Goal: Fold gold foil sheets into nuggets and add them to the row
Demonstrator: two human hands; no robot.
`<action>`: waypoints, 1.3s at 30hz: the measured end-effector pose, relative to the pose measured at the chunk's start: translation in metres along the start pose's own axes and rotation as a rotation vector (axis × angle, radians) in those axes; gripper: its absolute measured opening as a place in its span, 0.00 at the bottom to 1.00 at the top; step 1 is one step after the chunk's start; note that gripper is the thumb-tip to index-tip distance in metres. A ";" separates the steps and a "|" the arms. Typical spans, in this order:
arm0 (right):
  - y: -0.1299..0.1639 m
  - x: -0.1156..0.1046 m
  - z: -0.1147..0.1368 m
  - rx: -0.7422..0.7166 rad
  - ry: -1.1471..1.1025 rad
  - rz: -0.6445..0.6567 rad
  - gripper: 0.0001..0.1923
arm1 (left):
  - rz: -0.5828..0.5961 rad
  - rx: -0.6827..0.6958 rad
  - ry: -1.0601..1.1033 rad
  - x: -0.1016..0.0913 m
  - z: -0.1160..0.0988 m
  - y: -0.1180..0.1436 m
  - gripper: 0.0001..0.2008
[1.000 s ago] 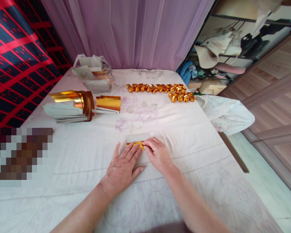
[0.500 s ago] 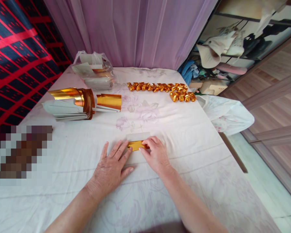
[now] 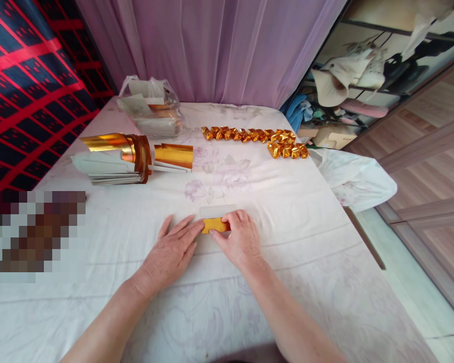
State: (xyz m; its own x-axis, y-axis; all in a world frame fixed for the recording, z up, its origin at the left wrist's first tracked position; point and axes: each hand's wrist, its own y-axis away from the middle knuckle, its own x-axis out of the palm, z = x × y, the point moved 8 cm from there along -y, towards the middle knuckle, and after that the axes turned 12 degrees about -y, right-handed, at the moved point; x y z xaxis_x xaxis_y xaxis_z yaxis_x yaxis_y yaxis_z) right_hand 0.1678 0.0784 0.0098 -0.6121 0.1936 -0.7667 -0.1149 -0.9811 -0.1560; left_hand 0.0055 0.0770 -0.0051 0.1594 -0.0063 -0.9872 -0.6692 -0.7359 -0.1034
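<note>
A small sheet of gold foil paper (image 3: 215,225) with its white side showing above lies folded on the white flowered cloth (image 3: 227,282). My right hand (image 3: 239,239) pinches its right end, thumb and fingers on the gold strip. My left hand (image 3: 170,254) lies flat on the cloth, fingers spread, fingertips touching the strip's left end.
A stack of gold foil sheets (image 3: 115,159) sits at the left, with a plastic bag of more paper (image 3: 151,108) behind it. Two rows of folded gold pieces (image 3: 255,138) lie at the far side. A white bag (image 3: 353,176) hangs off the table's right edge.
My left hand has slid left off the paper, so more of the gold strip shows. My right hand has stayed on the strip's right end.
</note>
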 end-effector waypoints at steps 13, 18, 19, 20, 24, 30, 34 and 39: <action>-0.003 0.005 0.012 0.112 0.241 -0.005 0.24 | -0.080 -0.069 0.146 -0.009 0.002 -0.004 0.30; -0.004 0.007 0.015 0.089 0.229 -0.008 0.26 | -0.073 -0.073 0.122 -0.009 0.002 -0.004 0.32; -0.004 0.007 0.015 0.083 0.221 -0.014 0.25 | -0.071 -0.069 0.111 -0.008 0.002 -0.004 0.32; -0.004 0.006 0.015 0.077 0.212 -0.018 0.25 | -0.066 -0.066 0.098 -0.007 0.002 -0.004 0.32; -0.004 0.004 0.010 0.074 0.163 -0.003 0.22 | -0.021 -0.059 0.036 -0.003 0.002 -0.003 0.28; -0.004 0.002 -0.001 0.078 0.053 0.039 0.16 | 0.013 -0.004 -0.055 -0.002 -0.004 -0.002 0.21; -0.005 -0.004 -0.015 0.099 0.035 0.044 0.15 | 0.006 0.008 -0.086 -0.001 -0.005 -0.001 0.20; -0.007 -0.021 -0.038 0.144 0.013 0.029 0.11 | 0.008 0.002 -0.086 -0.002 -0.004 -0.001 0.20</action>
State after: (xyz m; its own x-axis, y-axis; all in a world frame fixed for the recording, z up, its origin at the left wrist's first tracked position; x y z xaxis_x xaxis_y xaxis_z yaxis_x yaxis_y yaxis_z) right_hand 0.2118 0.0816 0.0035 -0.6065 0.1646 -0.7779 -0.2088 -0.9770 -0.0440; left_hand 0.0090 0.0745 -0.0030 0.0910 0.0464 -0.9948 -0.6715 -0.7348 -0.0957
